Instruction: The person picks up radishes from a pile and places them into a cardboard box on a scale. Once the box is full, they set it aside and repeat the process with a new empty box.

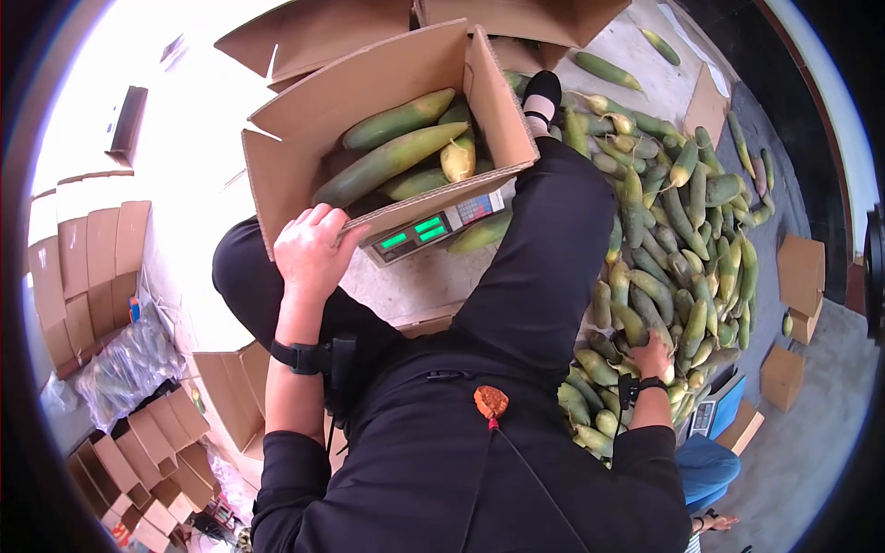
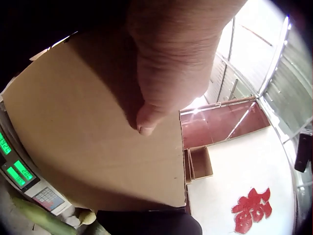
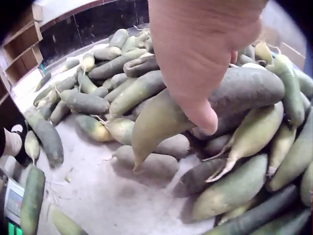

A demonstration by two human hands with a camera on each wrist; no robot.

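Observation:
My left hand [image 1: 312, 249] grips the near left rim of an open cardboard box [image 1: 498, 101], its thumb pressed on the outer wall. Several long green radishes [image 1: 392, 166] lie inside that box. Beneath the box is a digital scale [image 1: 456, 217] with lit green displays. Over to the right, my right hand [image 1: 653, 355] reaches into a big heap of radishes [image 1: 691, 221]. In the right wrist view it holds a curved green radish [image 3: 249, 88] across the middle, thumb on the near side. The pale tapered end of that radish points down and left.
My bent legs [image 1: 553, 230] flank the scale. More boxes [image 1: 341, 37] stand beyond it, and stacked cartons [image 1: 88, 244] are at the left. A second scale [image 1: 703, 417] sits right of the heap, near another person's blue-clothed leg [image 1: 708, 465]. Loose radishes [image 1: 608, 71] lie farther off.

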